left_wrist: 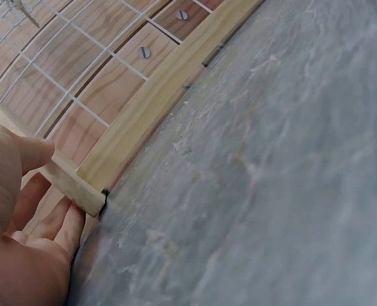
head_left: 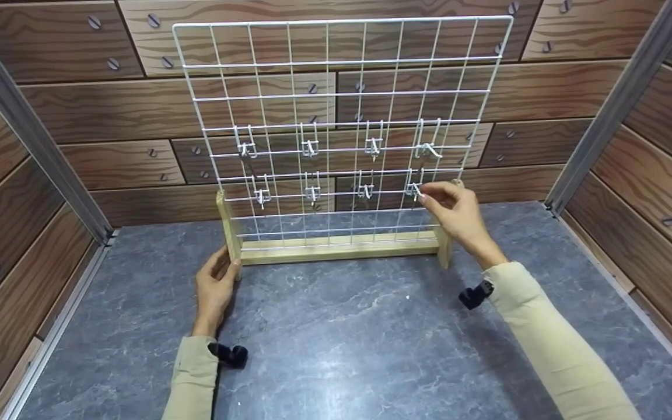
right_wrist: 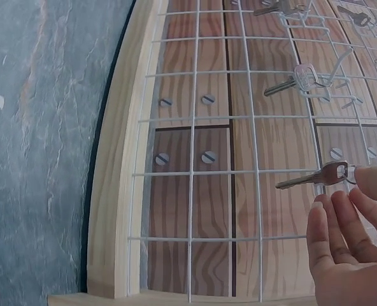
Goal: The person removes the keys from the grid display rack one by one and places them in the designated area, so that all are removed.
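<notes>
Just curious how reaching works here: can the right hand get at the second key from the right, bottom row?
Probably yes. The right hand is close by, at the rightmost key, and nothing seems to block the way. The second key sits in front of the grid.

White lines of a wire grid (head_left: 328, 95) and white hooks (head_left: 310, 149) stand out against a wall (head_left: 149, 108) beyond the back edge of the worktop (head_left: 324, 315), its plank pattern alternating tan and deep brown, streaked with darker wavy grain and dotted with grey screw heads (head_left: 153, 20). Near that edge, the stand (head_left: 339, 252) shows pale yellow wood with faint grain. The worktop is blue-grey, marbled with lighter veins. Grey posts (head_left: 38, 116) mark its back corners. A key (right_wrist: 332, 173) shows a dull grey-brown blade and a reddish-brown head. Sleeves (head_left: 563, 344) are plain pale cream; wrist cameras (head_left: 476, 294), black.
</notes>
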`<action>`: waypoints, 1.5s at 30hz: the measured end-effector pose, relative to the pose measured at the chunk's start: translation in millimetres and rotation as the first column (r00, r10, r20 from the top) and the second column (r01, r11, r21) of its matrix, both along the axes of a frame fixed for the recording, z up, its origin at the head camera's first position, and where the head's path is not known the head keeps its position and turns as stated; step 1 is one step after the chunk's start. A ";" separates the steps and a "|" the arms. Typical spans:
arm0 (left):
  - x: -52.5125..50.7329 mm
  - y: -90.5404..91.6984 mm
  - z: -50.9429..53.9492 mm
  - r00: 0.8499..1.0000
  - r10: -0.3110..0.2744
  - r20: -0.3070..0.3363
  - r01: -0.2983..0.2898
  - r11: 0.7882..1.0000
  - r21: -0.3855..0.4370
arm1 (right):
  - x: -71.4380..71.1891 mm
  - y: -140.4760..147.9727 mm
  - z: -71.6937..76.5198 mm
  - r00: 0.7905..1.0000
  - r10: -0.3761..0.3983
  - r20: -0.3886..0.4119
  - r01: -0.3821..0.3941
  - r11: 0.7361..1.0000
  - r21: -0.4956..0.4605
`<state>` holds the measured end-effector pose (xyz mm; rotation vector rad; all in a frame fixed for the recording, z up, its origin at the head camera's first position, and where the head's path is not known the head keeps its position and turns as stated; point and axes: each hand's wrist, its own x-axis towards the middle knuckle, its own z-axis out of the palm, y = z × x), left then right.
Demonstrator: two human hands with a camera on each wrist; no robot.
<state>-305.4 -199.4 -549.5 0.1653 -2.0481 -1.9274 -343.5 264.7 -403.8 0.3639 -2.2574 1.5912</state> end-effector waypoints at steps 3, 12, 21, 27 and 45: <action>-0.6 -0.4 -1.8 1.000 0.007 0.000 -0.007 1.000 0.012 | -1.6 -1.8 -0.2 1.000 0.001 0.001 -0.001 1.000 -0.007; -2.2 0.1 -0.7 1.000 0.001 -0.012 -0.001 0.999 0.034 | -5.8 -2.6 -1.4 1.000 -0.008 0.005 0.009 0.999 -0.053; -3.0 1.5 -0.4 1.000 -0.003 0.007 0.003 0.999 0.035 | -6.0 -2.9 -3.3 0.999 -0.019 0.032 0.021 0.998 -0.052; -3.3 1.9 -1.1 1.000 0.005 -0.012 -0.005 0.999 0.045 | -6.6 -4.2 -2.0 0.999 -0.041 0.000 0.041 0.997 -0.058; -0.9 0.0 -1.3 1.000 0.012 -0.026 -0.010 0.998 0.066 | -2.3 -3.8 0.7 1.000 -0.025 -0.018 0.025 0.999 -0.030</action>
